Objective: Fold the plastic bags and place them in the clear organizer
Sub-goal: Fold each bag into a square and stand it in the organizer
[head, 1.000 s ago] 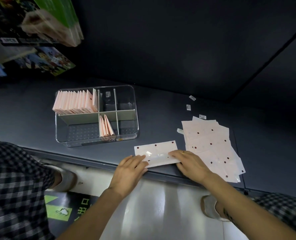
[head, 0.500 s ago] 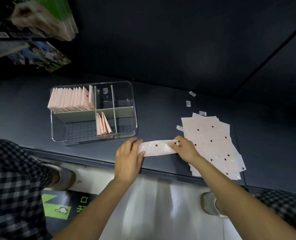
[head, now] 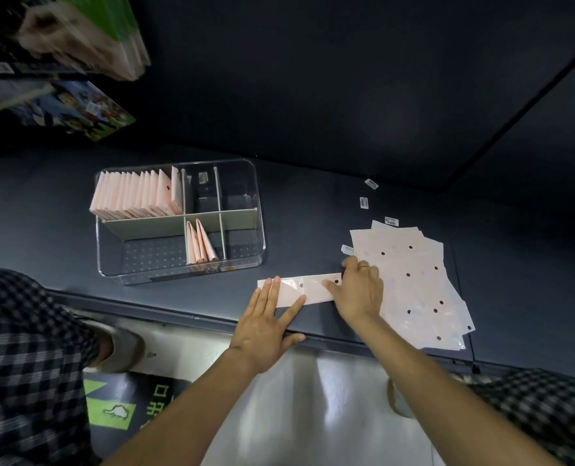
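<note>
So the bag [head: 308, 290] is lying as a long narrow strip at the near edge of the shelf [head: 313, 203], between the organizer [head: 260, 230] to the far left and the stack [head: 413, 284] of unfolded bags on the right. The left hand [head: 265, 326] is laid flat with straight fingers on the strip's left end, and the right hand [head: 361, 290] is pressed on the right end, thumb on the bag; whether anything is pinched there can't be told. Probably best if the crease is smoothed along its whole length before the ends get folded in, since this film looks slippery and springy. Compared with half a second back, the strip has been flattened out, the left hand has been shifted from cupping its end to pressing on top, and the view has tilted slightly.
</note>
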Demonstrator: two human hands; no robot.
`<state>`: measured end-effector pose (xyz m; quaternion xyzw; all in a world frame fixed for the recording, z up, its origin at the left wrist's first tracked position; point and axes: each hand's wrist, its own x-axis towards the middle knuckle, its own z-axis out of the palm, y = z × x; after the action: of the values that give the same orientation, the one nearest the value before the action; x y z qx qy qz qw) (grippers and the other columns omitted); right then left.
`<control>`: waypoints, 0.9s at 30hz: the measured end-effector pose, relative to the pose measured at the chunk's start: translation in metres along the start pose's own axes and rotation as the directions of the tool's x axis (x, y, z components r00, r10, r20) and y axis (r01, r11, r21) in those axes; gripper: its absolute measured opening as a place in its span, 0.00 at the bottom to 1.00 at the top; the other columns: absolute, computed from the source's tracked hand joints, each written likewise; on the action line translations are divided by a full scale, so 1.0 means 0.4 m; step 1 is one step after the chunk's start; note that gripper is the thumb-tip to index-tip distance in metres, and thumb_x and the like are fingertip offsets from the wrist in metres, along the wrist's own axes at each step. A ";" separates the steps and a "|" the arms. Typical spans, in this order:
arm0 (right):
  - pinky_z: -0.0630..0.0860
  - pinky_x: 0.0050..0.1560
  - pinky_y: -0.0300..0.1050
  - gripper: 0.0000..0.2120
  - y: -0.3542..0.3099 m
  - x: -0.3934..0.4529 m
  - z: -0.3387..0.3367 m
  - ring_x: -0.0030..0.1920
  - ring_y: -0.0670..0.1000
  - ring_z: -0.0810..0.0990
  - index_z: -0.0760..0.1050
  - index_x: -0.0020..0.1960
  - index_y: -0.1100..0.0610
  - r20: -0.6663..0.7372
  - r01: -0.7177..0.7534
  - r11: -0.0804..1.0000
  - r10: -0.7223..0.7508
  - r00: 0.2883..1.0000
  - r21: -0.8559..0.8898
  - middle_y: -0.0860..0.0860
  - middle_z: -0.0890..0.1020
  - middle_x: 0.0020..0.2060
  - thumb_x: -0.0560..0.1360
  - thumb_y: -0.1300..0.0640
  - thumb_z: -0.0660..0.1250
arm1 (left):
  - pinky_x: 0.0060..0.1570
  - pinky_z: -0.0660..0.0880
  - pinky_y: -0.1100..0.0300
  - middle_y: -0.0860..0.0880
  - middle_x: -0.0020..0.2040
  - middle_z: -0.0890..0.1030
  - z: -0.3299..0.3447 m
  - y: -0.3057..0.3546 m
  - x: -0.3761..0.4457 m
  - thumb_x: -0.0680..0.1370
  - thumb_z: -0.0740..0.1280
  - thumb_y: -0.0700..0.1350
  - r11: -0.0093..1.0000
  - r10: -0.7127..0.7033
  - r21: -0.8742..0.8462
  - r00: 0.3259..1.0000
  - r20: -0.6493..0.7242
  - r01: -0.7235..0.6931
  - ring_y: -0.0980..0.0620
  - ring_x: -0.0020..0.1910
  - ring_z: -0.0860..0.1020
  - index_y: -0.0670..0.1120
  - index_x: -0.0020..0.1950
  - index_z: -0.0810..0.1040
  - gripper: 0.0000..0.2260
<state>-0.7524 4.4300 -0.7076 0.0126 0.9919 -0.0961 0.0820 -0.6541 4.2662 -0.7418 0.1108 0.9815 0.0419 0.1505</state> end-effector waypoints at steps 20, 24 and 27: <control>0.61 0.70 0.41 0.32 0.136 -0.042 0.036 0.75 0.50 0.56 0.42 0.77 0.51 0.153 0.511 0.859 -0.505 0.849 -0.001 0.50 0.47 0.77 0.80 0.55 0.57 | 0.74 0.35 0.48 0.38 0.75 0.33 -0.002 -0.008 0.004 0.78 0.46 0.66 0.999 0.005 -0.046 1.000 -0.010 -0.006 0.41 0.74 0.32 0.62 0.75 0.37 0.29; 0.74 0.59 0.48 0.36 0.128 -0.023 -0.002 0.69 0.58 0.68 0.51 0.77 0.56 0.186 0.671 0.644 -0.656 0.731 -0.368 0.60 0.55 0.75 0.74 0.68 0.62 | 0.74 0.35 0.47 0.39 0.76 0.34 -0.013 -0.020 0.007 0.79 0.47 0.66 0.998 0.029 -0.061 0.999 0.021 -0.027 0.41 0.75 0.33 0.62 0.76 0.43 0.28; 0.80 0.44 0.45 0.22 0.103 -0.013 -0.036 0.47 0.56 0.83 0.82 0.52 0.55 0.060 0.725 0.548 -0.779 0.624 -0.417 0.57 0.80 0.59 0.59 0.61 0.79 | 0.73 0.34 0.45 0.41 0.77 0.35 -0.019 -0.031 0.005 0.79 0.49 0.65 0.996 0.035 -0.087 0.999 0.039 -0.032 0.42 0.75 0.33 0.63 0.76 0.47 0.27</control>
<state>-0.7478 4.4732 -0.7007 -0.4247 0.9008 0.0847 -0.0324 -0.6609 4.2542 -0.7367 0.1213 0.9735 0.0846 0.1741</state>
